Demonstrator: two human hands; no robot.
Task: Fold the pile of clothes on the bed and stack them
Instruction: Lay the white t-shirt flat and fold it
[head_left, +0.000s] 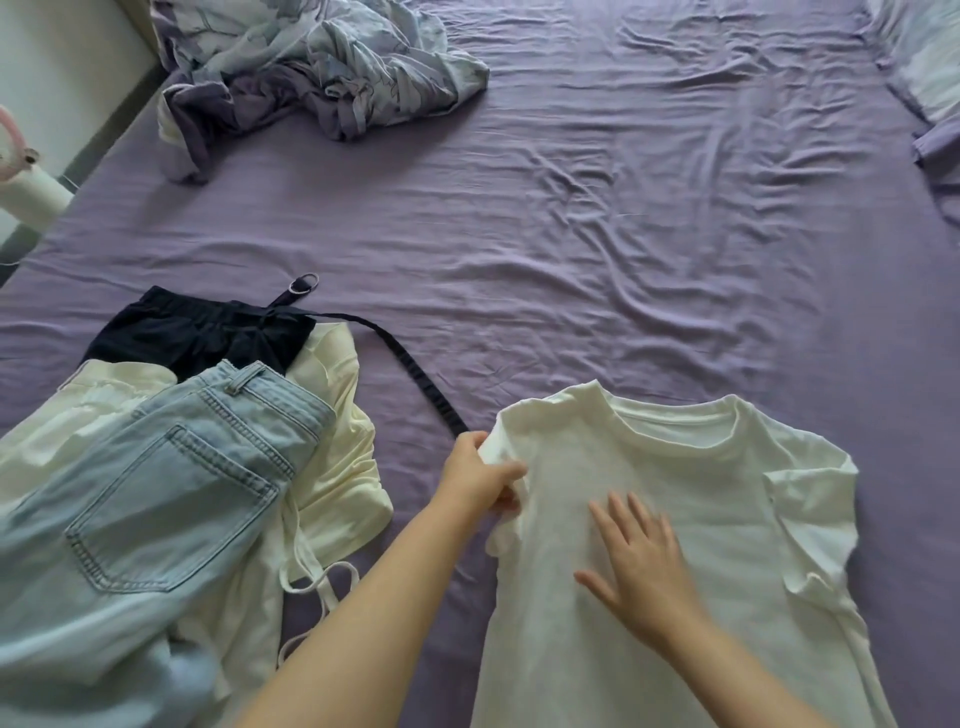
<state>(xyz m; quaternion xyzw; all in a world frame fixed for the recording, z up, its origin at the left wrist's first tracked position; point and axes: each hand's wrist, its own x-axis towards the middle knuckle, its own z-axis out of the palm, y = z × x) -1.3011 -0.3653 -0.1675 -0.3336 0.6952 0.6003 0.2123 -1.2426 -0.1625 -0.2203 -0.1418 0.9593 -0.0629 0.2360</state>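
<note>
A white T-shirt (691, 499) lies spread on the purple bed sheet (571, 234), collar pointing away from me. My left hand (480, 475) grips its left sleeve, folded in along the shirt's edge. My right hand (636, 566) lies flat on the shirt's middle, fingers spread. To the left sits the unfolded pile: light blue jeans (156, 493) on top of a cream garment (337, 457), with a dark navy garment (202, 338) behind them and a dark belt (415, 374) trailing toward the shirt.
A crumpled floral and purple duvet (311, 67) lies at the far left of the bed. Pillows (930, 67) sit at the far right corner. A white object with a pink part (26, 182) stands off the bed's left edge by the wall.
</note>
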